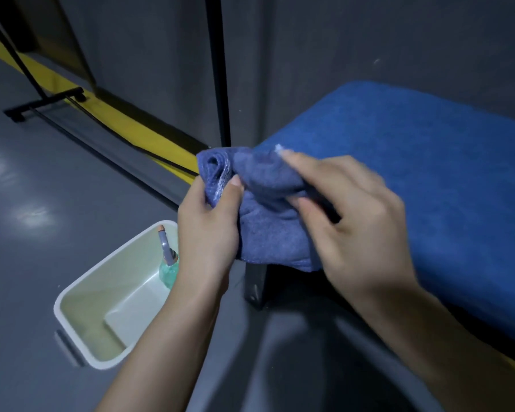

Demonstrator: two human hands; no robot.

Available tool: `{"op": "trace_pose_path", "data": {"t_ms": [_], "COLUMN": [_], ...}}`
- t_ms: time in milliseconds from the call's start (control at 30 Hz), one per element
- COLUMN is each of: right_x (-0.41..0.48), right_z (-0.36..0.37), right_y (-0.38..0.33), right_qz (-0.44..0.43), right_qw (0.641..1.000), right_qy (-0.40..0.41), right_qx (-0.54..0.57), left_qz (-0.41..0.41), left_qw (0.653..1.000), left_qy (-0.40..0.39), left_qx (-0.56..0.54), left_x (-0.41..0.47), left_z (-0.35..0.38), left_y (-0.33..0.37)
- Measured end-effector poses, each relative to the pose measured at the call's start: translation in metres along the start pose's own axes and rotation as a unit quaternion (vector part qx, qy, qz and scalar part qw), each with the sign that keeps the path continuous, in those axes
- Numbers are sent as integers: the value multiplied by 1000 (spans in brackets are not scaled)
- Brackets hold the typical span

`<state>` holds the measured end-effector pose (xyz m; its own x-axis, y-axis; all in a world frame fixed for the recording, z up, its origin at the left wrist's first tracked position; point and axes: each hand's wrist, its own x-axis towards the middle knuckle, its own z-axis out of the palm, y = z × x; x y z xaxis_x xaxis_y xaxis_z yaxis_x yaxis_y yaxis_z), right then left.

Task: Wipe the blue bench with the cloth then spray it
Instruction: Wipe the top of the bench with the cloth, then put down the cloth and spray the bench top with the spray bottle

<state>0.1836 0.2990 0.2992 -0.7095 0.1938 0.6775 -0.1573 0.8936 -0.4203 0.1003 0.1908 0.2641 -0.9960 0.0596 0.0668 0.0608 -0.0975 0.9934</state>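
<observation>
A glossy grey floor (42, 173) is seen below a dark wall (339, 55), with a yellow stripe (137, 129) running along the foot of the wall. A black pole (219, 69) stands upright against the wall, and the black base of a stand (42, 104) rests on the floor at the far left.

The blue bench (428, 162) fills the right side, its fuzzy top stretching away from the person; one dark leg (254, 286) is visible under its near left corner.

The cloth (268, 230) – blue, folded over on itself – is held in the air at that left end of the bench, between the two hands. It is gripped by the left hand (208, 230) at its left edge: the thumb is pressed onto the front of the fold and the fingers are curled behind it. The right hand (354, 230) is blurred; its forefinger is laid along the top of the cloth and the thumb is set beneath, so the cloth appears to be pinched between them, while the other fingers are loosely curled. Whether the cloth touches the bench cannot be told.

A white tub (72, 295) stands on the floor to the left of the bench – the spray bottle (168, 263), green-bodied with a grey nozzle, is propped in its far corner, partly hidden by the left wrist.
</observation>
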Motion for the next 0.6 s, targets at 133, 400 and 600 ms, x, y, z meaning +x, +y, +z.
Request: {"op": "trace_pose_path", "data": {"t_ms": [133, 400, 600], "right_x": [-39, -133, -193], "right_z": [33, 123, 184], "right_y": [-10, 32, 58], "right_qz": [-22, 330, 463], "right_qw": [994, 893, 829], "right_qy": [-25, -204, -279], "right_qx": [105, 230, 144], "left_qz": [-32, -151, -310], "left_qw": [995, 969, 936], "left_qy": [50, 176, 134], "left_qx": [77, 90, 95], "left_x": [-18, -74, -97], "left_z": [-25, -64, -99], "left_y": [-40, -157, -225]}}
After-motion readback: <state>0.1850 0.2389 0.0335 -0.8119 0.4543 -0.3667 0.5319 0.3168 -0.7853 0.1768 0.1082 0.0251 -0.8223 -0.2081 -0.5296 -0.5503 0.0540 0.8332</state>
